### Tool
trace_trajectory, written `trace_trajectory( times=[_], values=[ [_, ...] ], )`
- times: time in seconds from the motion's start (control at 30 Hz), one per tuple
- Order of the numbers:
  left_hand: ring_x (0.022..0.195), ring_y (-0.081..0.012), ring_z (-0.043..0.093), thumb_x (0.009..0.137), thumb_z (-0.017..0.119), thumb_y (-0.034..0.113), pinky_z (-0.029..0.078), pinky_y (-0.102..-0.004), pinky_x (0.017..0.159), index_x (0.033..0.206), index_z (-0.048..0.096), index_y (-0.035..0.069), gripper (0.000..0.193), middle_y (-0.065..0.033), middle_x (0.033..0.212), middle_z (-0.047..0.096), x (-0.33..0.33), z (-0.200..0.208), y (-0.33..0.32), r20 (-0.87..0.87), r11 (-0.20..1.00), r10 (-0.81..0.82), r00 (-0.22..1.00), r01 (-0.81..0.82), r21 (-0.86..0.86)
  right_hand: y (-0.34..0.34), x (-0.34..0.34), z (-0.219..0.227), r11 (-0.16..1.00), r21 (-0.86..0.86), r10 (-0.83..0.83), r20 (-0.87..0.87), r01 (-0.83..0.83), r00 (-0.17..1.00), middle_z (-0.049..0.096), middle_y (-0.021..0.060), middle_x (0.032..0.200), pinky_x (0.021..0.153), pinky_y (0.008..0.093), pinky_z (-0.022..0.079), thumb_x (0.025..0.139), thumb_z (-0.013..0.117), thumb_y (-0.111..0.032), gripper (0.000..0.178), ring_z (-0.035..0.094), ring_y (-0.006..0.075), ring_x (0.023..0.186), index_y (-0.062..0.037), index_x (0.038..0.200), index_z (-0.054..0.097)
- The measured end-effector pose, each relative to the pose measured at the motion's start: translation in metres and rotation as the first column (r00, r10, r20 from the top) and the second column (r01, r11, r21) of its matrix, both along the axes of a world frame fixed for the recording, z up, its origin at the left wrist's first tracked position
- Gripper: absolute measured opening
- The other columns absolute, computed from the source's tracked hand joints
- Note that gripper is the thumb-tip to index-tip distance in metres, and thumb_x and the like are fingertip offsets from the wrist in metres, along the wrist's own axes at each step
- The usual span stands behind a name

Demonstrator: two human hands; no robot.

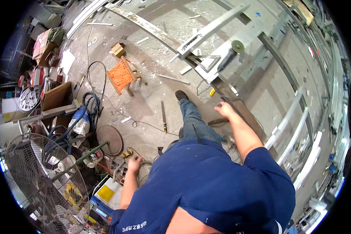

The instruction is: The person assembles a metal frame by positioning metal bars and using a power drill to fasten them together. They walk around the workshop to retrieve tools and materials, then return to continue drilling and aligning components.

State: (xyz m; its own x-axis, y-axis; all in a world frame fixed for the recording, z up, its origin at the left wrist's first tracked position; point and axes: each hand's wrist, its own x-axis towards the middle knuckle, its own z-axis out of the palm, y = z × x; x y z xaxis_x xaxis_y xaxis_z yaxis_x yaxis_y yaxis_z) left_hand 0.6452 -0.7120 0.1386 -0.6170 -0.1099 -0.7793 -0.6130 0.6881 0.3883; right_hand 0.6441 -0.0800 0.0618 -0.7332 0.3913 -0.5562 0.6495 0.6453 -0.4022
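My right hand (224, 110) hangs in the air right of my forward leg, fingers curled in and nothing seen in them. Nearest to it is a small yellow block-shaped tool (212, 92) on the metal frame. Farther along that frame lies an angle grinder (229, 58) with a round disc. My left hand (135, 163) is low at my left side, fingers loosely closed, with no object visible in it. Just beyond it sits a small yellow tool (127, 153) among cluttered gear. One shoe (180, 94) is stepped forward on the floor.
A low stool with orange webbing (121, 75) stands ahead, beside a small cardboard box (118, 49). A large caged fan (46, 183) fills the lower left. Cables (101, 70) and a dark rod (163, 117) lie on the floor. Metal bars (286, 124) stretch along the right.
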Motion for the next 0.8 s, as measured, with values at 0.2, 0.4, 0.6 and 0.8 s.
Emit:
trace_trajectory(
  times=[0.2, 0.4, 0.6, 0.8],
  values=[
    [0.064, -0.017, 0.062, 0.088, 0.067, 0.025, 0.05, -0.0338, 0.06, 0.09, 0.07, -0.003, 0.028, -0.0085, 0.077, 0.069, 0.007, 0.1, 0.04, 0.177, 0.952, 0.215, 0.96, -0.166, -0.257, 0.016, -0.209, -0.065, 0.996, -0.053, -0.074, 0.0, 0.074, 0.997, 0.065, 0.0245, 0.113, 0.093, 0.0406, 0.048, 0.078, 0.076, -0.033, 0.055, 0.062, 0.0357, 0.108, 0.0047, 0.115, 0.06],
    [0.07, -0.0178, 0.065, 0.091, 0.065, 0.023, 0.055, -0.0334, 0.065, 0.092, 0.068, -0.002, 0.025, -0.0096, 0.079, 0.068, 0.014, 0.159, 0.054, 0.354, 0.857, 0.512, 0.783, -0.434, -0.279, 0.044, -0.302, -0.154, 0.966, 0.055, 0.248, 0.06, -0.251, 0.967, 0.047, 0.0329, 0.137, 0.107, 0.0429, 0.039, 0.078, 0.073, -0.035, 0.087, 0.047, 0.0408, 0.128, 0.0108, 0.14, 0.034],
    [0.068, -0.016, 0.063, 0.088, 0.067, 0.029, 0.053, -0.0317, 0.065, 0.095, 0.069, -0.001, 0.031, -0.0081, 0.078, 0.068, -0.013, 0.151, 0.043, 0.308, 0.83, 0.555, 0.773, -0.489, -0.271, 0.091, -0.296, -0.219, 0.987, -0.028, 0.156, -0.031, -0.157, 0.987, 0.062, 0.0316, 0.113, 0.092, 0.048, 0.048, 0.081, 0.074, -0.034, 0.068, 0.061, 0.0431, 0.106, 0.0123, 0.124, 0.048],
    [0.071, -0.0174, 0.065, 0.088, 0.068, 0.032, 0.052, -0.033, 0.066, 0.102, 0.068, -0.001, 0.036, -0.0082, 0.083, 0.07, 0.019, 0.115, 0.085, 0.202, 0.765, 0.643, 0.738, -0.624, -0.158, 0.093, -0.295, -0.09, 0.723, 0.378, 0.503, 0.286, -0.578, 0.816, 0.064, 0.0241, 0.107, 0.085, 0.0495, 0.053, 0.097, 0.05, -0.027, 0.032, 0.064, 0.0391, 0.103, -0.0016, 0.115, 0.055]
  ],
)
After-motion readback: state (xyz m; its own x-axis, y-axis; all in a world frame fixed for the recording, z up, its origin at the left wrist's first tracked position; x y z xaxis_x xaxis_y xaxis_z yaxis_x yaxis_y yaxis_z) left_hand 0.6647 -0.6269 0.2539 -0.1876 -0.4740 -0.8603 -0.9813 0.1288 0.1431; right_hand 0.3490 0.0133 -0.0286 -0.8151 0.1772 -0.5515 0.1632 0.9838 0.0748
